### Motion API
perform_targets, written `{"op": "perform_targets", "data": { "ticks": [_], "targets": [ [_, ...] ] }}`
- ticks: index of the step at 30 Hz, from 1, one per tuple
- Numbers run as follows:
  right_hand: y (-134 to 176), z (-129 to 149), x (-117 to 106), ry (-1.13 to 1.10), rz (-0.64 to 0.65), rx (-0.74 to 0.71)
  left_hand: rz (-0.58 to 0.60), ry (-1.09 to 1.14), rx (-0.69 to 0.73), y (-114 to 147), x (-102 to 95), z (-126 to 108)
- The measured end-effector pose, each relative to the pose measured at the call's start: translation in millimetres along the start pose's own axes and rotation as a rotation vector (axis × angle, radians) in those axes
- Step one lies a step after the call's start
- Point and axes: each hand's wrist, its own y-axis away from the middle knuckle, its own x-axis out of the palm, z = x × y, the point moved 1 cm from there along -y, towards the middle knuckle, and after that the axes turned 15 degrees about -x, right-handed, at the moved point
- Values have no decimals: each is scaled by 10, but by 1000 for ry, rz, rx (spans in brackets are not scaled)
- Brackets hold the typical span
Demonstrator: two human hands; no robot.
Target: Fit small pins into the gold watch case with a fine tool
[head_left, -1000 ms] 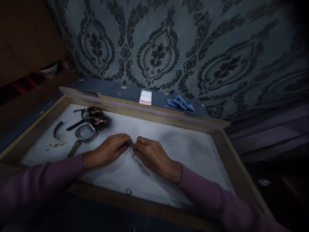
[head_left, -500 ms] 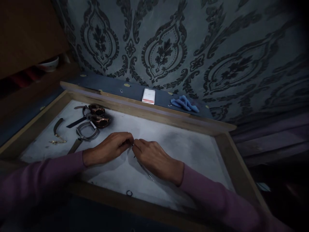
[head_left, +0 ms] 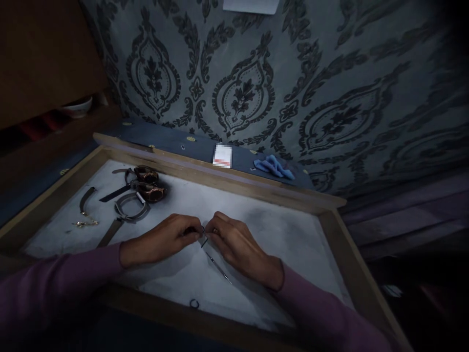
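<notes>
Over the middle of a shallow wooden tray (head_left: 252, 183) with a white floor, my two hands meet at the fingertips. My left hand (head_left: 164, 238) is closed in a pinch on a small dark ring (head_left: 202, 229). From the other side, the pinched fingers of my right hand (head_left: 244, 244) meet the same ring. Just below the fingertips shows a short dark strip (head_left: 204, 242); whether it is held or lying there I cannot tell. Under my right hand, a thin pointed metal tool (head_left: 219, 268) lies on the white floor. Another dark ring (head_left: 194, 303) rests near the front edge.
At the tray's left lie brown sunglasses (head_left: 152, 193), a grey watch strap (head_left: 132, 206), other strap pieces and a gold chain (head_left: 86, 223). Behind the tray are a white packet (head_left: 222, 155) and a blue cloth (head_left: 274, 167), before a patterned wall.
The view has tilted up slightly. My fingertips have drawn a little apart, so the dark ring between them now shows. More of the metal tool is uncovered.
</notes>
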Motion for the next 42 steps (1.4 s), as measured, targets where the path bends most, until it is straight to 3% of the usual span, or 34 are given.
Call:
{"op": "perform_targets", "data": {
  "ticks": [9, 14, 17, 22, 26, 28, 33, 42],
  "targets": [
    [-11, 82, 22, 245, 86, -84, 187, 350, -215, 8, 22, -67],
    [13, 134, 10, 193, 58, -113, 233, 408, -268, 8, 15, -98],
    [14, 191, -27, -29, -55, -45, 215, 389, -253, 22, -6, -131],
    [62, 266, -90, -676, -314, 302, 78, 325, -173, 83, -92, -294],
    [118, 311, -105, -936, -411, 376, -10, 301, -60, 127, -116, -449],
    [137, 321, -94, -907, -454, 394, -38, 262, -8, 132, -95, -507],
    [171, 334, -60, -590, -571, 377, -108, 151, 40, 121, -16, -574],
    [179, 356, -92, -413, -590, 288, -137, 125, 69, 135, 8, -568]
  ]
}}
